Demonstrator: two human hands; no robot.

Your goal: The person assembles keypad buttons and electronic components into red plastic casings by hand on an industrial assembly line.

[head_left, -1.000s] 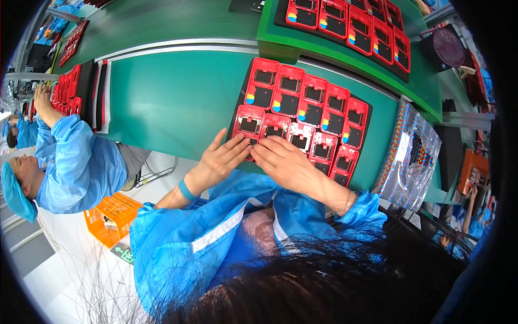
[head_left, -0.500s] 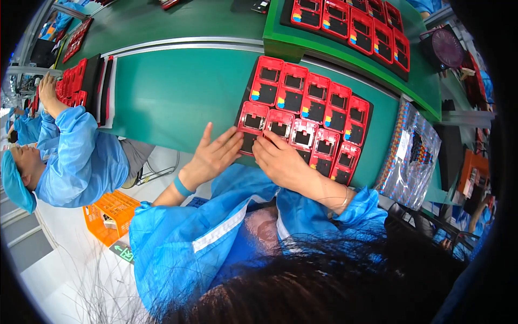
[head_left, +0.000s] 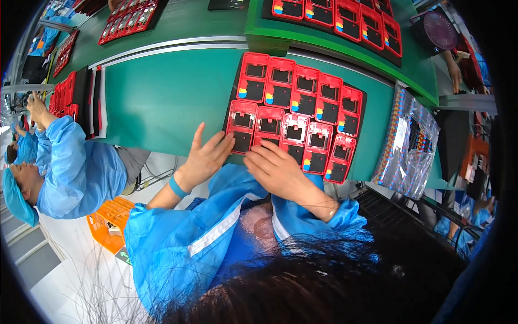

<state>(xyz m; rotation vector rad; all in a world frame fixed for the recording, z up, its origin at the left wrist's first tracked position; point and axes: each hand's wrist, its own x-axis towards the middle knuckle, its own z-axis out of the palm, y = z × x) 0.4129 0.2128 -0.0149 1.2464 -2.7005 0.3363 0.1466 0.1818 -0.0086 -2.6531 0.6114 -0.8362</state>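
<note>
Two rows of red plastic casings (head_left: 279, 81), each with a window and a black panel, lie on a black tray (head_left: 365, 102) on the green bench. Far-row casings carry small yellow and blue pieces. My left hand (head_left: 205, 156) is open, fingers stretched, with the fingertips at the left edge of the near-left casing (head_left: 242, 121). Above the lower part of the second near-row casing (head_left: 268, 127) is my right hand (head_left: 275, 170), its fingers extended and slightly bent, with no object visible in them. That hand hides part of the near row.
A raised green shelf (head_left: 329, 46) holds another tray of red casings. Clear bags of colourful parts (head_left: 404, 143) lie at right. On the left, a co-worker (head_left: 75, 156) in blue handles stacked red casings (head_left: 63, 94). Another casing tray (head_left: 129, 20) sits on the far green surface.
My right hand has drawn back slightly, uncovering more of the near-left casing. My left hand stays by that casing. A tray of casings has come further into view at the far left.
</note>
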